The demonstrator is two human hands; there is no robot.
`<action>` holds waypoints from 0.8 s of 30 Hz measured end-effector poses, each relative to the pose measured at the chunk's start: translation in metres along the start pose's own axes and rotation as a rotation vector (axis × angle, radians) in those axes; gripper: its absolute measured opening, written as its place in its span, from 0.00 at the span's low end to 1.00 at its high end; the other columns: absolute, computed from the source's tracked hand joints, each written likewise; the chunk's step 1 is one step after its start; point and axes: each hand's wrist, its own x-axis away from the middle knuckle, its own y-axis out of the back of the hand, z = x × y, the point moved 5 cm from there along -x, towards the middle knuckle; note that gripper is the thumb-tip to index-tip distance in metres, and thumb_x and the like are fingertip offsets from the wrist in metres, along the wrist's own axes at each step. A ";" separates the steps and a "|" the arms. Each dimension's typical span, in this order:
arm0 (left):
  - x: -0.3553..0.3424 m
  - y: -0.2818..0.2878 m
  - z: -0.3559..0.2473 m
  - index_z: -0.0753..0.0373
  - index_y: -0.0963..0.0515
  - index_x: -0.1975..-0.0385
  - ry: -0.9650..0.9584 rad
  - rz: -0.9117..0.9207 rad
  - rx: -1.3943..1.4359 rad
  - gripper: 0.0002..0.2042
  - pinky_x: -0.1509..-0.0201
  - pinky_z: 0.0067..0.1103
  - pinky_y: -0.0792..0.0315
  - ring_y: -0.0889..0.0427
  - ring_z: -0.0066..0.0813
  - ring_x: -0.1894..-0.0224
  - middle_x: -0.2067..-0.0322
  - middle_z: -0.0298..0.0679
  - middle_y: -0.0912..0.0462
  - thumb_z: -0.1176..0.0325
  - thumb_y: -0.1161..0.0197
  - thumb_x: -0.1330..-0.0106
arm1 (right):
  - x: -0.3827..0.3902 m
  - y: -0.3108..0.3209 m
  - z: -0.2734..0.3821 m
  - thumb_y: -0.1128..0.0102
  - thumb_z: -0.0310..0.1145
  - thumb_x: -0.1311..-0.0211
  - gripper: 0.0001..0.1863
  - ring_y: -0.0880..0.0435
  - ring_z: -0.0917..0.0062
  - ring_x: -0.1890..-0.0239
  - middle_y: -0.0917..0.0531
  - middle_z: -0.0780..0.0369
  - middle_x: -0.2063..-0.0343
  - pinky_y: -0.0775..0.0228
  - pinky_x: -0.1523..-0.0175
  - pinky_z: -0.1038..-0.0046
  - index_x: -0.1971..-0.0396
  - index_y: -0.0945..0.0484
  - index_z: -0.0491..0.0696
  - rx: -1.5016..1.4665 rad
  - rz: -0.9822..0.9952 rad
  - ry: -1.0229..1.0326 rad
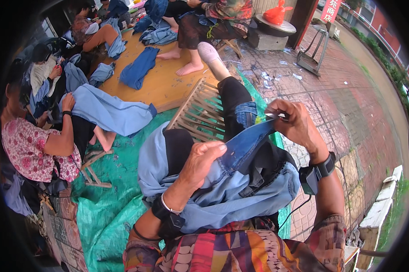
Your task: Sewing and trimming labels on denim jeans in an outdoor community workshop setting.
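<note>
A pair of light blue jeans (pixel 213 211) lies bunched across my lap. A darker blue section of the denim (pixel 247 144) is pulled taut between my two hands. My left hand (pixel 199 164) is closed on its lower left end, with the thumb on top. At the upper right end, my right hand (pixel 296 123) pinches the fabric edge. A small dark, shiny metal piece (pixel 282 116) shows at its fingertips, partly hidden, and I cannot make out its kind. Another bit of blue denim (pixel 246 113) rests on my outstretched leg.
A slatted wooden stool (pixel 197 106) stands before me on green sheeting (pixel 109 204). To the left, a seated person (pixel 39 145) handles light jeans (pixel 107 109). Farther off, people sit around a wooden board (pixel 127 77) with denim pieces on it. A metal-framed dustpan (pixel 309 62) stands on the paving.
</note>
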 end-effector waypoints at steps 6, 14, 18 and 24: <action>0.004 0.015 0.014 0.68 0.24 0.69 0.083 -0.175 0.132 0.09 0.57 0.15 0.35 0.27 0.16 0.67 0.72 0.31 0.22 0.68 0.41 0.43 | -0.019 -0.009 -0.049 0.34 0.30 0.50 0.09 0.28 0.89 0.73 0.24 0.71 0.78 0.36 0.68 0.84 0.72 0.24 0.43 -0.432 0.044 -0.112; 0.000 0.018 0.020 0.68 0.23 0.70 0.075 -0.076 0.154 0.09 0.60 0.12 0.35 0.28 0.13 0.69 0.73 0.29 0.22 0.68 0.43 0.41 | -0.030 -0.028 -0.072 0.36 0.30 0.47 0.08 0.26 0.89 0.76 0.23 0.70 0.77 0.35 0.70 0.87 0.68 0.23 0.46 -0.769 0.024 -0.227; 0.003 0.014 0.014 0.69 0.24 0.65 0.095 -0.001 0.142 0.11 0.58 0.13 0.32 0.24 0.14 0.68 0.69 0.33 0.20 0.69 0.42 0.43 | -0.029 -0.024 -0.067 0.36 0.30 0.48 0.07 0.29 0.91 0.75 0.24 0.73 0.78 0.37 0.70 0.86 0.71 0.23 0.45 -0.843 -0.028 -0.255; 0.006 0.018 0.017 0.71 0.24 0.62 0.105 0.063 0.114 0.11 0.56 0.13 0.33 0.25 0.14 0.66 0.67 0.34 0.20 0.71 0.45 0.40 | -0.025 -0.022 -0.073 0.38 0.32 0.45 0.07 0.29 0.90 0.76 0.24 0.72 0.78 0.37 0.69 0.86 0.71 0.23 0.45 -0.944 -0.013 -0.282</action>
